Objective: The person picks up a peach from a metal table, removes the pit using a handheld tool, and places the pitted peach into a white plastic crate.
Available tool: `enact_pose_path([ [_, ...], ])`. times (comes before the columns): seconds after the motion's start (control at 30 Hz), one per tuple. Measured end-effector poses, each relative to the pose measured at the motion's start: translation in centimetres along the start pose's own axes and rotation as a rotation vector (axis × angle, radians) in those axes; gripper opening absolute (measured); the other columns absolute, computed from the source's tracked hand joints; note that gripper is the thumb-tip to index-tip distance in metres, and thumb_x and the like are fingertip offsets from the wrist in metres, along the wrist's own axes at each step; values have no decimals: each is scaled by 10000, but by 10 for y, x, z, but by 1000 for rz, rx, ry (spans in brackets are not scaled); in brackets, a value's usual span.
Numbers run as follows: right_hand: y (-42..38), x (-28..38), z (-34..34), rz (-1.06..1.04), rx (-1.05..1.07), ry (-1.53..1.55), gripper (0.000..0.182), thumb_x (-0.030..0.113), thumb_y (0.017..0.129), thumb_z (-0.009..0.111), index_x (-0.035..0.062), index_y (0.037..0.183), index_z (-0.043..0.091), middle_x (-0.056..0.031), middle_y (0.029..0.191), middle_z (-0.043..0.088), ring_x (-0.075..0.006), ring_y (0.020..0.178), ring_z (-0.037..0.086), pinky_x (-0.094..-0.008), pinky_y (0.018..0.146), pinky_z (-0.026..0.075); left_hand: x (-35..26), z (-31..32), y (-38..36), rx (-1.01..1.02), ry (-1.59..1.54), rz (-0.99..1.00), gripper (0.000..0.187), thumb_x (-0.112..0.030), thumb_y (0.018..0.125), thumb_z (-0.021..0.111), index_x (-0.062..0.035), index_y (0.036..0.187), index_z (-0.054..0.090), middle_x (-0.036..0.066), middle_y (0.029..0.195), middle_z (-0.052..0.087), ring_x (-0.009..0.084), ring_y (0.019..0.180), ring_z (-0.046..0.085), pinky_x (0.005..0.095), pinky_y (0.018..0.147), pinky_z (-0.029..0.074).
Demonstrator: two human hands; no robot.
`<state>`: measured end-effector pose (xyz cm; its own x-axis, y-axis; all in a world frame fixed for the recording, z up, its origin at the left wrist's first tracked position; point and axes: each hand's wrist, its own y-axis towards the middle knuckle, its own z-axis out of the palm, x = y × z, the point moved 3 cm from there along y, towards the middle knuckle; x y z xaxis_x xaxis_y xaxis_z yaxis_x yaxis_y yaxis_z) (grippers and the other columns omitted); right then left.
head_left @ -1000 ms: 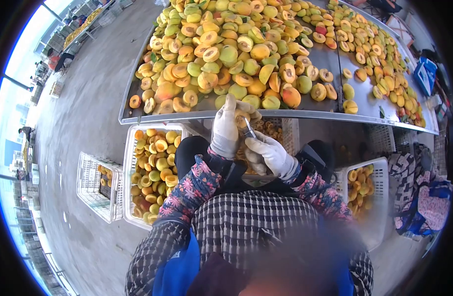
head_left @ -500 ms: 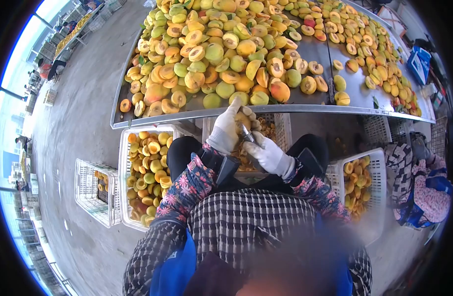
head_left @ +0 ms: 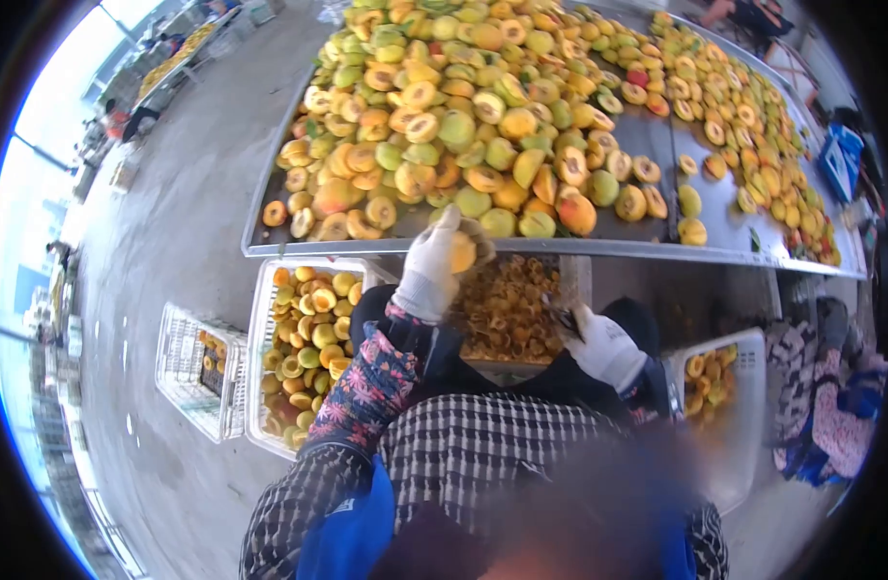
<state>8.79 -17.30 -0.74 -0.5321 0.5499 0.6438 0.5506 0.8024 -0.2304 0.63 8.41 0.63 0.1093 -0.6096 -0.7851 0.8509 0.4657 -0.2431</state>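
My left hand (head_left: pixel 430 268), in a white glove, is closed around a yellow peach half (head_left: pixel 462 253) just below the table's front edge. My right hand (head_left: pixel 604 350), also gloved, is lower and to the right, its fingers wrapped round a small hand tool (head_left: pixel 564 319) with a metal end; its exact kind is hard to make out. Between and beneath the hands lies a heap of brown peach pits (head_left: pixel 509 314) in a crate. Ahead, many halved yellow-green peaches (head_left: pixel 453 130) are piled on the metal table (head_left: pixel 623 232).
A white crate of peach halves (head_left: pixel 267 362) stands left of my legs, with another white crate (head_left: pixel 188 382) beyond it. To the right is a white crate (head_left: pixel 748 387) with fruit. A co-worker (head_left: pixel 840 406) sits at far right. A blue container (head_left: pixel 840 159) is beyond the table.
My hands have moved apart: the right, with the tool, went down and right, away from the peach in my left. The pit crate now shows between them. The view has shifted slightly.
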Motion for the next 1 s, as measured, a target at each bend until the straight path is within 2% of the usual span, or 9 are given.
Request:
enact_pose_path([
  [0.1,-8,-12,-1,-68,-59,-54,312,252,886,598,22,1077,509,-284,767,601,-463,756,592,-514,631,450,-78,-57,-29,-454,707,565,288,-244,953,594,32,938,673,18,813,664,78,685,559,243,627,463],
  [0.17,-13,-6,-7,-74,-79,21,296,238,892,598,24,1075,510,-268,746,601,-464,732,589,-509,620,448,-117,-126,-39,-652,1312,694,227,-227,892,647,-40,1012,693,108,958,691,192,670,637,283,666,498],
  [0.27,-10,-2,-4,-81,-62,31,287,241,899,593,24,1065,506,-261,731,598,-468,724,586,-507,611,443,-139,-153,-55,-1051,1925,534,384,-404,825,662,-157,1118,680,106,1286,558,274,1127,553,450,985,386],
  [0.43,9,21,1,-140,-17,48,285,259,903,598,25,1027,491,-263,727,594,-471,722,584,-509,601,431,-96,-130,3,-734,2074,678,431,-513,788,643,-184,1063,687,109,1229,545,304,1227,421,629,1058,201],
  [0.53,11,34,6,-181,-28,57,274,262,906,599,34,1009,488,-245,705,591,-453,688,588,-503,583,428,-82,-104,30,-592,2178,393,468,-517,782,642,-156,1078,681,117,1172,562,309,1185,450,604,1054,220],
  [0.73,8,20,20,-182,3,161,324,296,900,605,29,1033,477,-222,653,567,-447,652,584,-505,585,447,-72,-102,40,-644,1395,481,429,-366,772,684,-66,1068,606,93,1075,588,270,1058,543,482,930,413],
  [0.8,10,21,23,-118,33,261,269,218,903,599,34,1082,519,-222,796,597,-411,703,601,-468,608,469,-61,-79,24,-327,596,430,331,-257,848,634,-71,1108,551,45,1003,589,173,900,598,316,729,510],
  [0.9,22,42,25,-745,-323,-208,334,41,824,594,77,1156,603,-231,1217,502,-353,907,601,-380,718,501,-38,-29,-2,-115,-43,278,329,-268,946,546,-83,1217,520,22,975,583,122,845,597,264,678,517],
  [1.0,50,73,24,-865,-601,-223,451,-29,729,631,55,1170,585,-285,1183,508,-405,910,584,-430,758,508,-10,-4,-8,49,-67,230,512,-411,1000,468,-63,1372,418,27,1028,613,148,866,603,274,744,505],
])
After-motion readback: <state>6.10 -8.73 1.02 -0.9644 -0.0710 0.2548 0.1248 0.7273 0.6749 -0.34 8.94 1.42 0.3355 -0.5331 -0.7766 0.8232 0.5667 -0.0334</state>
